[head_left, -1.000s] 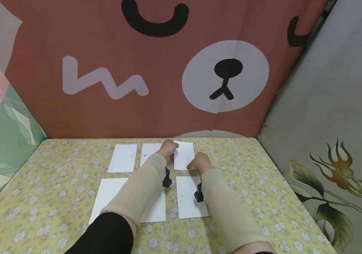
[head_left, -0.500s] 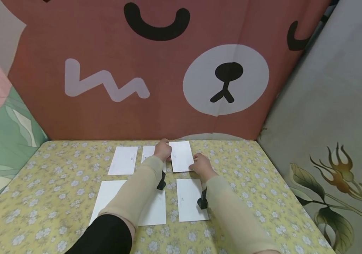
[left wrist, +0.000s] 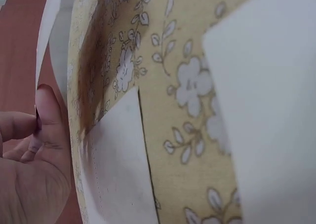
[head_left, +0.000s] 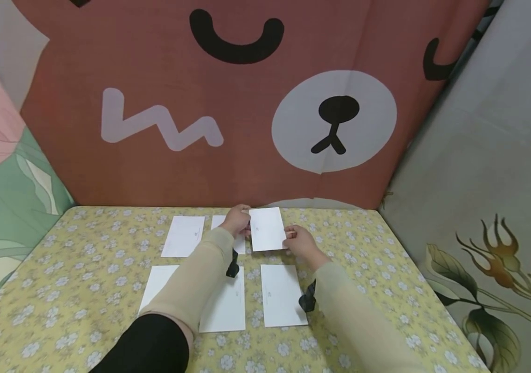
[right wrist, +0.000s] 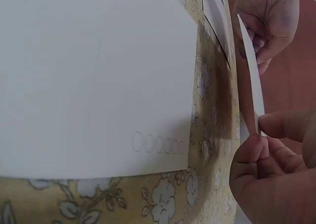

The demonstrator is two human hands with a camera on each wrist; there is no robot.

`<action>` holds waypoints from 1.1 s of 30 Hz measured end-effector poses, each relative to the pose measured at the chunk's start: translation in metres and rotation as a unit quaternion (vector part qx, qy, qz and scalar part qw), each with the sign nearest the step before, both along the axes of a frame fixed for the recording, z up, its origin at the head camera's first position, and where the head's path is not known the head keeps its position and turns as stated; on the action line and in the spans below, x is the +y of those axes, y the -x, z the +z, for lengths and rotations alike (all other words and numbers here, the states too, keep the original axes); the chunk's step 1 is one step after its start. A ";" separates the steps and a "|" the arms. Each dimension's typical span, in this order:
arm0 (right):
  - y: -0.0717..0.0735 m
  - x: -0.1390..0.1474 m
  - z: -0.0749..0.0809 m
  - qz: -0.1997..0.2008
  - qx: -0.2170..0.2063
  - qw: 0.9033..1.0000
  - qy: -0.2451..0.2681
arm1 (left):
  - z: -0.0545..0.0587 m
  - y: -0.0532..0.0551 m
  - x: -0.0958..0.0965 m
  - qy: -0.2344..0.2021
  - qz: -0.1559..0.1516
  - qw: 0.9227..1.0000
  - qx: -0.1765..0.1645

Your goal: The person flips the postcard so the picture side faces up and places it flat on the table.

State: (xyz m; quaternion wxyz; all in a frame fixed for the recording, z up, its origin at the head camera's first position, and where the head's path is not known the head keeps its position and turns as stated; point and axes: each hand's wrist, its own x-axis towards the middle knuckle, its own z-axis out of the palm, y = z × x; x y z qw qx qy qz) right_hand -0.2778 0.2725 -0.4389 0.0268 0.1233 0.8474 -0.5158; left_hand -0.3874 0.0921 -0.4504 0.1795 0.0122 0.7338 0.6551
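Both hands hold a small white card [head_left: 267, 229] at the back of the table, lifted over the tablecloth with its printed side up. My left hand [head_left: 237, 219] pinches its left edge between thumb and fingers. At the lower right edge, my right hand [head_left: 303, 242] pinches it too; the right wrist view shows thumb and finger on that card [right wrist: 252, 73] nearly edge-on. Under the left hand lies another white card [head_left: 217, 221], partly covered. Nearer, below the right hand, is a larger white card [head_left: 284, 295]; a row of faint ovals shows on this card [right wrist: 98, 86] in the right wrist view.
At back left lies a white card [head_left: 183, 236]. White paper [head_left: 225, 305] at front left is partly hidden by the left sleeve. The floral tablecloth [head_left: 363, 321] meets a brown bear-print backdrop [head_left: 162, 176] at the back and a grey flowered curtain [head_left: 479, 181] on the right.
The held card has come up off the table and shifted slightly left. My right hand has moved from its lower right corner a little outward along the right edge.
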 end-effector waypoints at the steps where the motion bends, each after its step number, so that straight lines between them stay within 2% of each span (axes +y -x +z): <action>1: -0.001 0.000 0.000 -0.002 0.001 1.000 0.011 | 0.001 0.000 0.000 0.000 -0.001 1.000 0.000; 7: -0.005 -0.001 0.006 -0.008 0.012 0.997 0.081 | 0.004 0.003 -0.002 0.004 0.013 1.000 0.007; 11: -0.008 -0.001 0.010 -0.003 0.026 0.995 0.097 | 0.003 0.007 -0.003 0.002 0.025 1.000 0.006; 19: -0.018 0.002 0.016 0.016 0.046 0.998 0.048 | 0.007 0.003 -0.006 0.006 0.032 0.999 0.009; 22: -0.023 0.003 0.018 0.034 0.078 0.996 0.004 | 0.008 0.000 -0.008 -0.004 0.031 1.000 0.001; 24: -0.027 0.004 0.019 0.049 0.113 0.992 -0.040 | 0.008 -0.001 -0.009 -0.022 0.025 0.999 -0.012; 27: -0.032 0.003 0.022 0.058 0.167 0.979 -0.099 | 0.009 -0.001 -0.010 -0.039 0.011 0.999 -0.030; 30: -0.035 0.002 0.026 0.056 0.207 0.971 -0.104 | 0.011 -0.001 -0.012 -0.055 0.001 0.997 -0.046; 33: -0.035 0.000 0.031 0.052 0.238 0.967 -0.076 | 0.013 -0.001 -0.014 -0.060 -0.002 0.996 -0.059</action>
